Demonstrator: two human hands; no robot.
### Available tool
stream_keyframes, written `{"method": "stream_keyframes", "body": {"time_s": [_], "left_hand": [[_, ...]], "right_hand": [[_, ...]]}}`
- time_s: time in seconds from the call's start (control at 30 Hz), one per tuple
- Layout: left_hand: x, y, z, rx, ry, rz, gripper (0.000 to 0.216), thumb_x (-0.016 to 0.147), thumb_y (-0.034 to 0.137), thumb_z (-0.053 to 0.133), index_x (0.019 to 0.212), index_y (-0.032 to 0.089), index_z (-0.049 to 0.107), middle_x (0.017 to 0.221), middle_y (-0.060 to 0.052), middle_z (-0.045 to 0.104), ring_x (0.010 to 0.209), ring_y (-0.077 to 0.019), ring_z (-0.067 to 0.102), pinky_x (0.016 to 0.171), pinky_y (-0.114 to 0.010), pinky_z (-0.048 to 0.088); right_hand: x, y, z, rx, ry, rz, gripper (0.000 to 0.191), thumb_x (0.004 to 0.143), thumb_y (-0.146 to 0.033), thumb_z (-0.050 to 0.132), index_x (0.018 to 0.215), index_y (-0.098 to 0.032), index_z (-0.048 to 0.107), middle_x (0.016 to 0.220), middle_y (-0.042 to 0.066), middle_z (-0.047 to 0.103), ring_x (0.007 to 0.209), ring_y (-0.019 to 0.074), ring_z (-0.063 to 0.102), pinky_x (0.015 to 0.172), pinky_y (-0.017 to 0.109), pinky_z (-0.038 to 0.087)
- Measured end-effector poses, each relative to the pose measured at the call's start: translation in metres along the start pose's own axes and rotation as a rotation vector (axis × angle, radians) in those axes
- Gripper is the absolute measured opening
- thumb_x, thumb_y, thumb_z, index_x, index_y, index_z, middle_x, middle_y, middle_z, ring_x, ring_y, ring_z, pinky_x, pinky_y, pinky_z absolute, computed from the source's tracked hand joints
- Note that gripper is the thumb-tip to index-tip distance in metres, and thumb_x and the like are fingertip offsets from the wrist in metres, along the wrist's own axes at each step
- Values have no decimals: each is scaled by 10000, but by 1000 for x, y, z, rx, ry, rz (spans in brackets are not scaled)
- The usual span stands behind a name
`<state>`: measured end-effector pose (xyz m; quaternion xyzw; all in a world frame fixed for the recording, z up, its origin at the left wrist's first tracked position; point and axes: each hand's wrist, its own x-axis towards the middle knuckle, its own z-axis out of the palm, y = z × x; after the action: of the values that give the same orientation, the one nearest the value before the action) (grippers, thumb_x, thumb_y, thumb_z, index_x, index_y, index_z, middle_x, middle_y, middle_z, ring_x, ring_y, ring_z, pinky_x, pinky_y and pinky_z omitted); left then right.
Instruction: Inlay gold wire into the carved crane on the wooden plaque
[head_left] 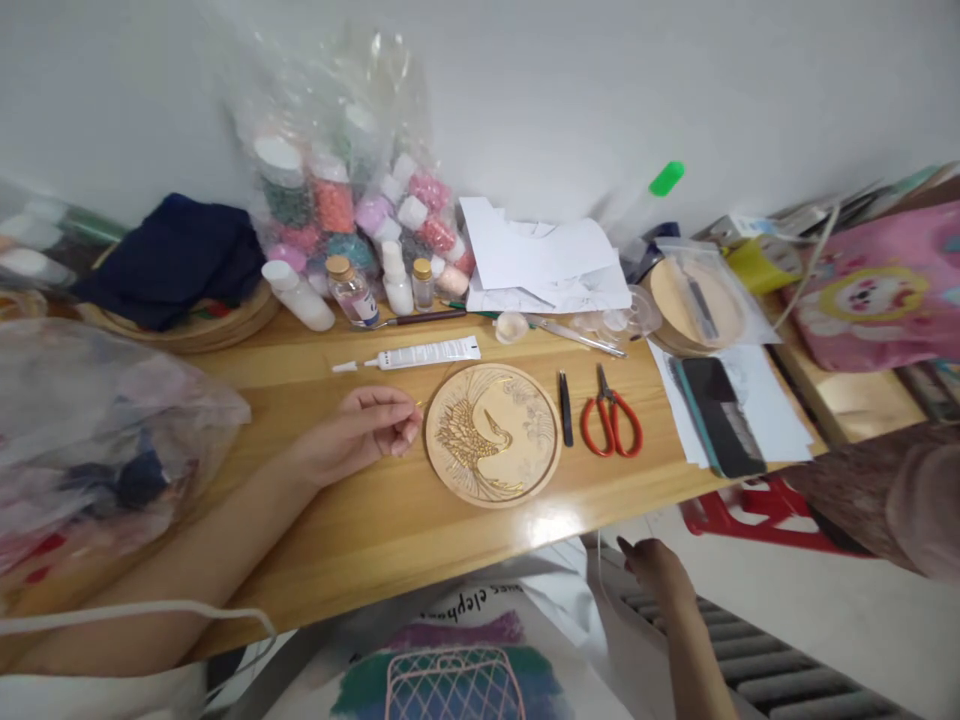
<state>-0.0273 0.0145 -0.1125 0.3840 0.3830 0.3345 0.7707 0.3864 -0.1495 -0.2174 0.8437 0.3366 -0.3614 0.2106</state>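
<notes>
The left hand (366, 428) rests on the wooden worktop (352, 520) with its forearm lying across the boards from the lower left. Its grip is closed: the fingers curl in and the thumb meets the forefinger. A short golden strand (420, 403) shows just at the fingertips, seemingly pinched there (it is too fine to be sure). Just beside those fingertips, to their right and nearly touching, lies the round wooden disc (493, 435), flat on the worktop. It carries a gold-outlined bird whose wing fills the disc's left half, the side that faces the grip. The pinch therefore points straight at the disc's near edge, with only a narrow gap of bare wood between them. The right hand (654, 566) is well apart from all this, down below the front edge of the worktop near the lap. Whether it is open or holds anything I cannot tell. Of the two hands, the left is far nearer to the disc. Right of the disc lie black tweezers (565, 408) and then red scissors (613, 420), both with their long axes running away from the person. Behind the disc a white glue tube (427, 354) lies crosswise, its nozzle pointing left. Farther back, a clear bag of bead jars (337, 190) stands against the wall.
</notes>
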Motion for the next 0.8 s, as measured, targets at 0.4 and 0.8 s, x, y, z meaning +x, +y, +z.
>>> {"method": "stream_keyframes", "body": {"time_s": [0.4, 0.8], "left_hand": [[3, -3, -2, -186, -2, -48, 286, 596, 376, 904, 639, 159, 724, 507, 14, 590, 470, -57, 514, 468, -151, 420], [3, -1, -3, -229, -71, -65, 230, 640, 304, 856, 643, 139, 696, 526, 14, 595, 477, -56, 512, 477, -168, 394]], "right_hand": [[-142, -91, -98, 230, 20, -1104, 343, 939, -389, 538, 664, -190, 586, 642, 9, 623, 610, 143, 585, 565, 250, 454], [-132, -205, -45, -108, 922, -1591, 320, 957, -336, 536, 1172, -151, 684, 1209, 152, 687, 1144, 294, 594, 943, 437, 501]]}}
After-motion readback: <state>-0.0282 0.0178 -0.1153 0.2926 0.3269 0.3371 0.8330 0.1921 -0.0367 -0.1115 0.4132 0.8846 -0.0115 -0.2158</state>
